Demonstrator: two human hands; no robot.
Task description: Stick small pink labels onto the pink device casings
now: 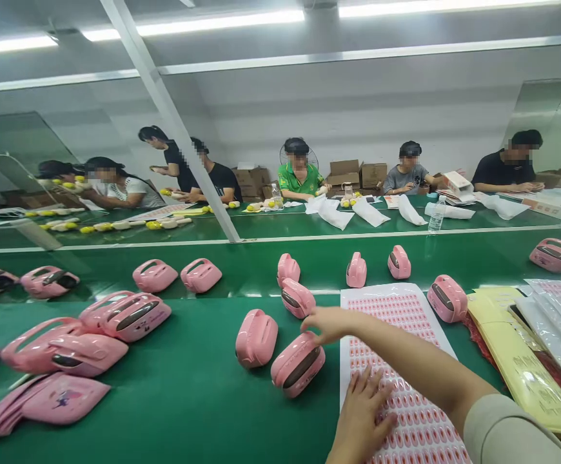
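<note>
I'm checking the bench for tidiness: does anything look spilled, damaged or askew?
No spill or clear damage stands out. The pink devices sit at mixed angles rather than in neat rows, and crumpled-looking red material sticks out untidily beside the yellow sheets at the right.

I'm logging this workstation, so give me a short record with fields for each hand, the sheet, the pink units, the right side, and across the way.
Left hand: on the sheet, fingers spread
Right hand: extended to the nearest pink unit; contact unclear
Sheet: patterned in pink rows, on the green table
Other pink units: mostly left of and beyond the sheet
Right side: yellow stack
Across: co-workers, one in a green shirt; clear bottle
</note>
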